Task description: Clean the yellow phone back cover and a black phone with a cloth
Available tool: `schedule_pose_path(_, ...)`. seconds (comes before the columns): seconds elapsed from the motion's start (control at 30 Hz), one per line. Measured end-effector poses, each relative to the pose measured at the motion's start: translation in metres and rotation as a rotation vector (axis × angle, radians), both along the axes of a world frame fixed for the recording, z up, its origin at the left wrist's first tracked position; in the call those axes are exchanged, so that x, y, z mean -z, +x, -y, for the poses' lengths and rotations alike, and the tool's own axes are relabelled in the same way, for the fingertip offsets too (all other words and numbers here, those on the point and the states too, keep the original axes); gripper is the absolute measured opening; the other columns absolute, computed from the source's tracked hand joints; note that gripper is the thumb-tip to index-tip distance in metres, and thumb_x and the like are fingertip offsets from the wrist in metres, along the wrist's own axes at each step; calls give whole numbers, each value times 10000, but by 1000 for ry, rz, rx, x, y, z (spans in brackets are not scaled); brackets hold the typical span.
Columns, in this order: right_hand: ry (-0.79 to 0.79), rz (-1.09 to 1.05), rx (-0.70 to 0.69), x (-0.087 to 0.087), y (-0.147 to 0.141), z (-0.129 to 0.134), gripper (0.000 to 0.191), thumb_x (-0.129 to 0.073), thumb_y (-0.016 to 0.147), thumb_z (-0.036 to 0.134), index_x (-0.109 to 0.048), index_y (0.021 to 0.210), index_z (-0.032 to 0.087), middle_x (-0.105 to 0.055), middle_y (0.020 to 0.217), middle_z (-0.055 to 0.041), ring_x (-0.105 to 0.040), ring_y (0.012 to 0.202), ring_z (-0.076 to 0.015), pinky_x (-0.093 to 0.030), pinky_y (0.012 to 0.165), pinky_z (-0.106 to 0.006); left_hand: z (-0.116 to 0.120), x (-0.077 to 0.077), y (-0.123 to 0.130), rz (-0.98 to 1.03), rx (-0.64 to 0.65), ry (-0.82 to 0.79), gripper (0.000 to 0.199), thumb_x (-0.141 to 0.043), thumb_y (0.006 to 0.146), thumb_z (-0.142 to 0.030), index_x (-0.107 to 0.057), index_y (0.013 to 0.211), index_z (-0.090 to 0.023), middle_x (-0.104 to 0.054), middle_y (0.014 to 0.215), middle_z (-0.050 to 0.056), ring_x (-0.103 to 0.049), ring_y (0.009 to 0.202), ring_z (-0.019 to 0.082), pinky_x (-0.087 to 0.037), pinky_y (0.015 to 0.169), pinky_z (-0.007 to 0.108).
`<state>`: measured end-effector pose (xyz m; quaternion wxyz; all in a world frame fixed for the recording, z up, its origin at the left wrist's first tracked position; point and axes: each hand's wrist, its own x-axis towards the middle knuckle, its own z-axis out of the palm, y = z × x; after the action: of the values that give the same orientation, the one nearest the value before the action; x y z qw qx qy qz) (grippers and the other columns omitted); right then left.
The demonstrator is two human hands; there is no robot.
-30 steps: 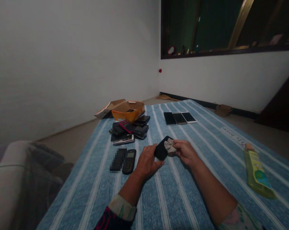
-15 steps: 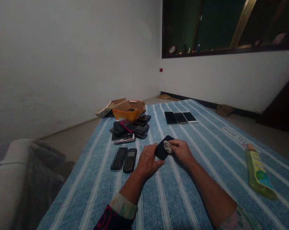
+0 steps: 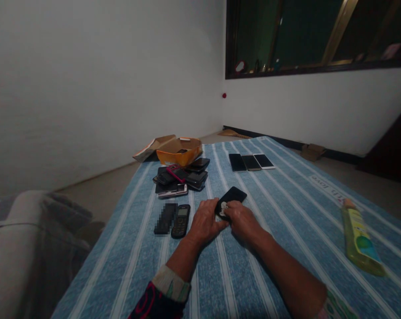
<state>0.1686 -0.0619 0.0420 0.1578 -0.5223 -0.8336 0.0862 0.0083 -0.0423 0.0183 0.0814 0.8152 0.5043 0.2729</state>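
Note:
A black smartphone (image 3: 234, 194) lies at a slant on the striped cloth, its dark side up. My left hand (image 3: 204, 220) grips the lower left end, with the fingers along one edge and the thumb at the near corner. My right hand (image 3: 243, 221) pinches a crumpled white tissue (image 3: 223, 208) and presses it on the phone's near end. Left of my left hand lie a black keypad phone (image 3: 180, 221) and a blurred-out dark object (image 3: 166, 219), side by side. Part of the smartphone is covered by my fingers.
Behind lies a pile of several old phones (image 3: 178, 177) by an open orange box (image 3: 179, 155). Three smartphones (image 3: 252, 162) sit in a row at the back right. A bottle of yellow-green liquid (image 3: 361, 241) lies on the striped cloth (image 3: 137, 274) at the right.
My right hand has moved the tissue across the smartphone, toward me and to the left, uncovering the phone's far end. My left hand stays on the phone.

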Motion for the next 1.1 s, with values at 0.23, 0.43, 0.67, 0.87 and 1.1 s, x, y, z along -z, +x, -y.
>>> schedule_pose_path(0.23,47,22,53,5,8,-13,227,-503,885,92,-707,970,139,-655,1028,-99,-545,1032,-217,-401,830,-274,-1,2,-2,24,17,15,634,-757,690,-360,-520,1254,-191,-631,1120,90,-563,1033,288,-474,909,445)
schedule_pose_path(0.43,98,22,231,8,21,-29,303,-415,928,63,-704,979,139,-654,1024,-102,-533,1053,-209,-382,853,-270,1,-3,0,3,-8,-22,668,-779,649,-307,-520,1257,-204,-636,1099,74,-567,1019,292,-475,887,443)
schedule_pose_path(0.67,126,62,-7,4,-15,-7,243,-455,949,128,-697,958,146,-658,993,-88,-545,997,-220,-366,776,-318,0,-2,-2,7,7,37,621,-684,736,-308,-490,1301,-139,-643,1083,117,-583,990,291,-504,861,436)
schedule_pose_path(0.87,127,20,91,3,0,-28,238,-457,950,134,-691,996,140,-651,1049,-105,-527,1050,-227,-351,819,-330,-1,-3,-1,23,-23,18,712,-747,667,-316,-488,1314,-174,-640,1100,97,-581,1017,295,-501,886,461)
schedule_pose_path(1.1,159,-22,61,6,-4,-29,224,-469,948,129,-692,952,152,-655,1005,-90,-534,1024,-214,-352,815,-318,-2,-1,-5,52,-19,32,705,-737,674,-314,-482,1318,-182,-643,1104,89,-587,1014,292,-512,881,454)
